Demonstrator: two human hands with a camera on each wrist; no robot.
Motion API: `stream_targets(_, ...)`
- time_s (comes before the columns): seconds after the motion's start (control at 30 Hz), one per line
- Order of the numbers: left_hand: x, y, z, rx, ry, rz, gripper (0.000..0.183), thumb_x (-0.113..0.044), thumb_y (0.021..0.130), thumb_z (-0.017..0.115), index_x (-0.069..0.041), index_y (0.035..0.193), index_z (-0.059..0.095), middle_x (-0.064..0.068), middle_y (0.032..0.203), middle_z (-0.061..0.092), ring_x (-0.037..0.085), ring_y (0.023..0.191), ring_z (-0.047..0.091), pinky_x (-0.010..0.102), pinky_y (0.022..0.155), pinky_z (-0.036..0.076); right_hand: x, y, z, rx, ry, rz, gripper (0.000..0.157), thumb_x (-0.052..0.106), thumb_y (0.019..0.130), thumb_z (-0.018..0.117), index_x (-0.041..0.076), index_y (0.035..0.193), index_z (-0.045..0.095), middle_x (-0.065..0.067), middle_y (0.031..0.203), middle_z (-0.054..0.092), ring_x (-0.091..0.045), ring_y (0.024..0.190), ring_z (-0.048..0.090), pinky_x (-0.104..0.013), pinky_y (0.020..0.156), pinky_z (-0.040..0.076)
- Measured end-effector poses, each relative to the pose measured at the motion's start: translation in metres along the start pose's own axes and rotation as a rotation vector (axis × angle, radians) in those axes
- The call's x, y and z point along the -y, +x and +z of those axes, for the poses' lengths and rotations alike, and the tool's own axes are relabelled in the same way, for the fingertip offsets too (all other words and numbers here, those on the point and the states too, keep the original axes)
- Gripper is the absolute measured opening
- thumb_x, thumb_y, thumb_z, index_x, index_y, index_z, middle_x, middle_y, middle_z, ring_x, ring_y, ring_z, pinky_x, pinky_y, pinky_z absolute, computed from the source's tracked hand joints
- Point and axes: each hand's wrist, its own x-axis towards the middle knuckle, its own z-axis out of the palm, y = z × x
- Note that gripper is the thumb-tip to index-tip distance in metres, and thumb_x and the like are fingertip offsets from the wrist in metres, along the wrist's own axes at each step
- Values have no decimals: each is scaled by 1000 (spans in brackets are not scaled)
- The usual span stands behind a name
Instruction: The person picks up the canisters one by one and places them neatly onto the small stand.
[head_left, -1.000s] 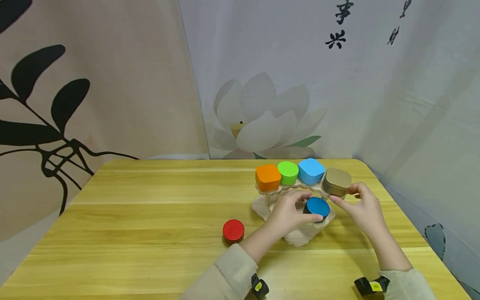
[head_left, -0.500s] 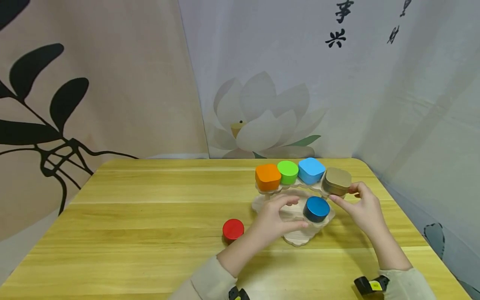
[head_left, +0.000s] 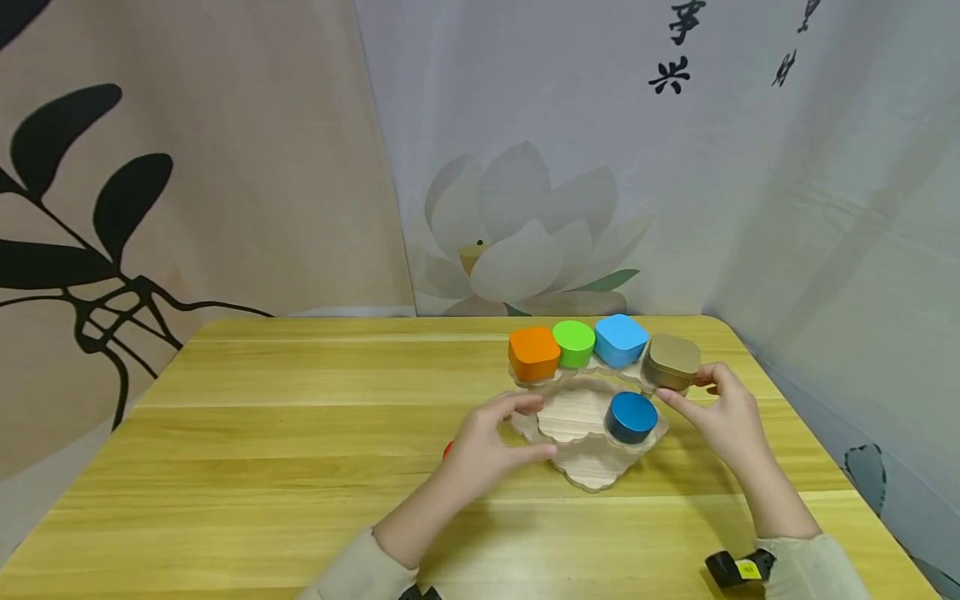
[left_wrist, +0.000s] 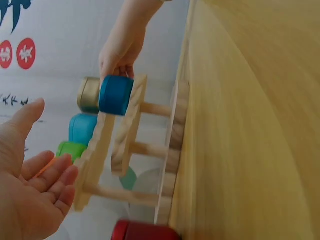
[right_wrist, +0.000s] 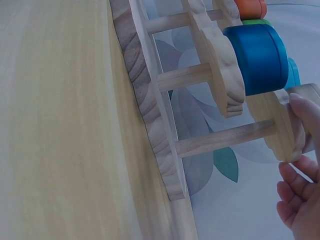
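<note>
A wooden tiered stand point(head_left: 592, 467) with scalloped edges stands on the table. Its rear shelf bears an orange tin point(head_left: 533, 354), a green tin point(head_left: 573, 343), a light blue tin point(head_left: 621, 340) and a gold tin point(head_left: 672, 360). On the lower front shelf sits a round dark blue tin point(head_left: 632, 417), left of centre bare. My right hand point(head_left: 723, 421) pinches the right end of the rear shelf, thumb beside the gold tin and fingers under the edge. Left of the stand, my left hand point(head_left: 487, 446) holds nothing, thumb and fingers apart. A red tin point(left_wrist: 142, 231) is mostly hidden behind it in the head view.
The wooden table point(head_left: 262, 450) extends to the left and front of the stand. Behind it hangs a printed cloth backdrop point(head_left: 517, 225) with a lotus and leaves. Round pegs point(right_wrist: 225, 138) hold the shelves above the stand's base.
My left hand has let go of the dark blue tin and moved left, now in front of the red tin. The dark blue tin stays on the front shelf. My right hand keeps its place.
</note>
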Motion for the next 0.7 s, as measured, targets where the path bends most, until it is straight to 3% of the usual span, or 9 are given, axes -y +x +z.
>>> stream_targets(0.17,9,-8,-14,-9,39,20,57,-26,74,84,-16,125,62,-7,118,62,12,110,54,41,95,43,1,0,0,0,-4,4,51,34,84,74,-4,107,50,-21,108,52,-38,101,45,-49,79,36)
stream_targets(0.33,18,-16,-27,6,38,-33,59,-31,74,84,-19,127,61,-12,117,61,12,111,52,46,97,42,2,0,0,1,-3,4,51,34,84,74,-4,107,50,-20,108,52,-39,101,45,-49,79,36)
stream_targets(0.47,26,-21,-38,10,62,-60,60,-34,73,84,-17,126,61,-8,117,61,13,110,52,47,97,41,2,0,0,1,2,4,50,33,85,74,-4,107,50,-21,108,52,-39,101,45,-49,79,37)
stream_targets(0.7,41,-28,-53,21,94,-81,59,-22,72,86,-13,125,62,1,118,63,18,107,53,46,93,40,2,-1,-1,0,1,8,50,33,85,74,-4,107,49,-22,108,51,-40,102,45,-52,80,37)
